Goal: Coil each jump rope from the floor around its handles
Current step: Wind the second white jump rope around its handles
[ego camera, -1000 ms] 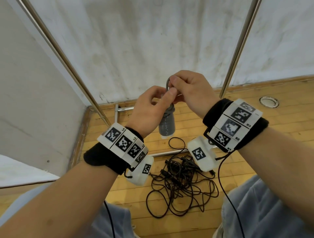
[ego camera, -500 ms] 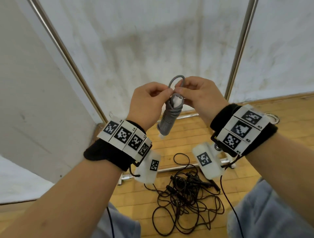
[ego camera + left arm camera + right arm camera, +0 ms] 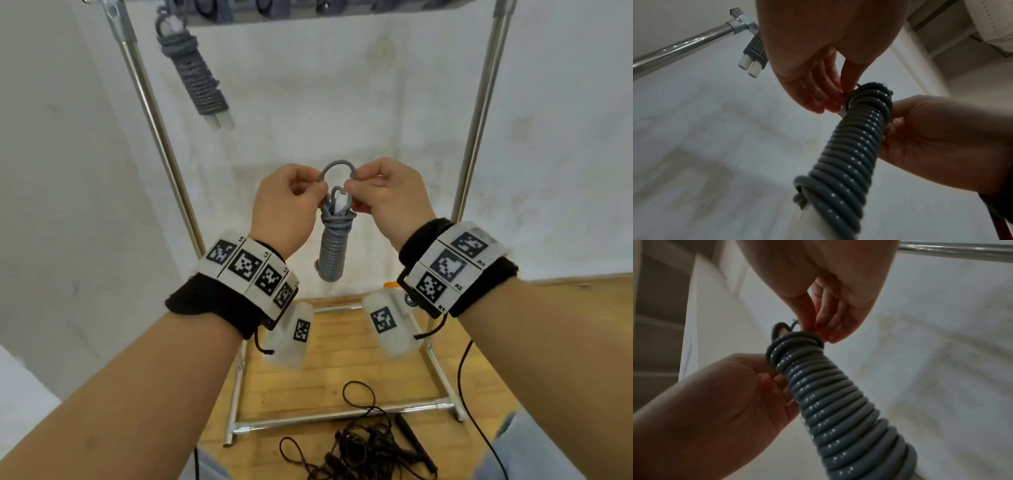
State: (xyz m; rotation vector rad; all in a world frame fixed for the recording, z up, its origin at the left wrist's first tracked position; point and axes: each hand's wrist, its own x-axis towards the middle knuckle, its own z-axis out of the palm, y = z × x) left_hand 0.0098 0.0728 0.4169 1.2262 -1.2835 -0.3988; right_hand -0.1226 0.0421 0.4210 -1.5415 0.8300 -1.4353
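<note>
A grey jump rope (image 3: 331, 253) is wound in tight turns around its white handles and hangs upright in front of me. Both hands pinch the free grey loop (image 3: 337, 168) at its top: my left hand (image 3: 317, 187) on the left side, my right hand (image 3: 351, 187) on the right. The left wrist view shows the coil (image 3: 851, 154) with my left fingers (image 3: 822, 100) at its upper end. In the right wrist view my right fingers (image 3: 830, 331) pinch the cord above the coil (image 3: 838, 410). A tangled black jump rope (image 3: 363, 448) lies on the wooden floor below.
A metal rack frame (image 3: 479, 113) stands against the white wall. From its top rail hangs another coiled grey rope (image 3: 191, 75), up on the left. The rack's base bars (image 3: 342, 416) lie on the floor just behind the black tangle.
Both hands have lifted the coiled grey rope higher in front of the rack. The top loop is now spread wider between them. The rack's top rail and the hung rope have come into view.
</note>
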